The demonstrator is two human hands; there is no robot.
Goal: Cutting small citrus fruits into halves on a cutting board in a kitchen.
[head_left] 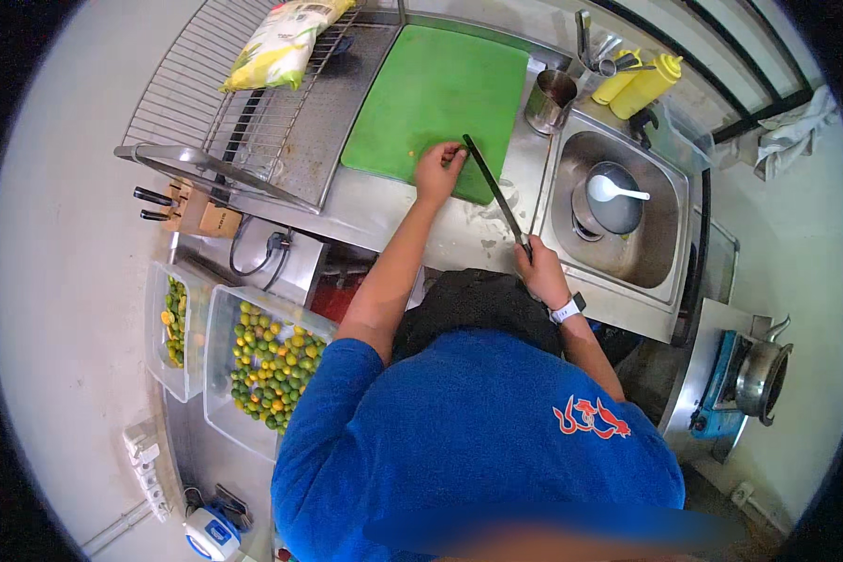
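My right hand (pixel 545 272) grips a long dark knife (pixel 495 189) by its handle, at the counter's front edge. The blade slants up and left, across the lower right corner of a green cutting board (pixel 440 89). My left hand (pixel 437 176) rests over the board's front edge, fingers curled and pinched close to the knife's tip. Whatever those fingers hold, if anything, is too small to make out. A tiny yellowish bit lies on the board just left of this hand.
Right of the board stand a metal cup (pixel 551 101), yellow squeeze bottles (pixel 648 86) and a sink (pixel 581 155) holding a pan (pixel 618 220) with a white spoon (pixel 609 189). At left are a wire rack (pixel 183 84), a knife block (pixel 206 215) and a tub (pixel 217 398) of small green-orange citrus fruits (pixel 272 365).
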